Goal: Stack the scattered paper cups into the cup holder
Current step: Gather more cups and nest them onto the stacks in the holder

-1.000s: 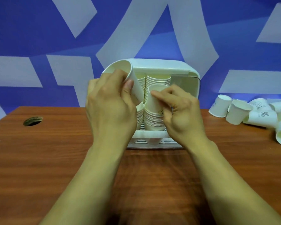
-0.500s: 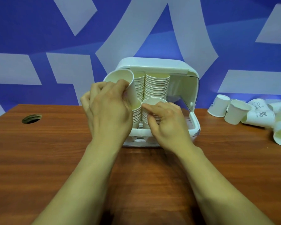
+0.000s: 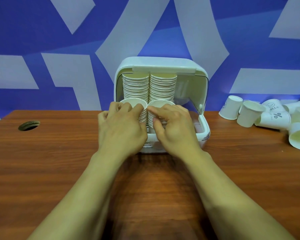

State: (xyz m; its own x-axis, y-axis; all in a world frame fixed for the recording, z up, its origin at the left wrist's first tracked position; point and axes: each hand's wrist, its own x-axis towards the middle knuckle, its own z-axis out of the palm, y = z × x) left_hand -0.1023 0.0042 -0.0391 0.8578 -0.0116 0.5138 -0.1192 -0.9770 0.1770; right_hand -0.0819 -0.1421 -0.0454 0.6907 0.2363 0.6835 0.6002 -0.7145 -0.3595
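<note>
Head view: each cup is best pressed straight down, rim level, so neither front stack in the holder (image 3: 163, 64) leans. At frame centre the left hand (image 3: 121, 129) curls its grip round the left cup (image 3: 132, 101) and the right hand (image 3: 176, 129) pinches the right cup (image 3: 160, 102), forearms low over the table (image 3: 59, 170). Loose cups (image 3: 248, 116) lie at right.

bench (image 3: 59, 170): brown wood grain, smooth, slight sheen | cup holder (image 3: 163, 64): white plastic, glossy | paper cups (image 3: 246, 116), right of frame: white matt paper | wall (image 3: 42, 23): matt painted
</note>
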